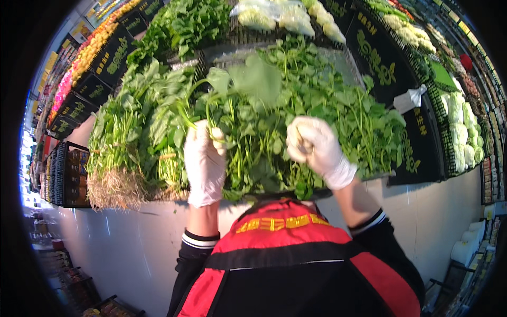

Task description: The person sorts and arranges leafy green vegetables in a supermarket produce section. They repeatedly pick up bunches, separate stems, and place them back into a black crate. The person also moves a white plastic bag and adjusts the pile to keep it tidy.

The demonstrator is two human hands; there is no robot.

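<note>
My left hand (206,162), in a white glove, is closed on the stems of a leafy green sprig (210,93), whose broad leaves rise blurred above the pile. To the right, my right hand (315,148), gloved too, is curled with its fingers together over the greens; whether something small is inside it I cannot tell. Between and around both hands lie loose leafy greens (253,138) on the display. Bundled greens with pale roots (117,186) lie at the left, beside my left hand.
Bagged pale vegetables (273,18) and more leafy greens (194,23) are at the back. A black display panel (368,51) and Chinese cabbages (459,130) stand at the right, with a white bag (408,100) on the panel. Dark crates of jars (75,174) stand at the left.
</note>
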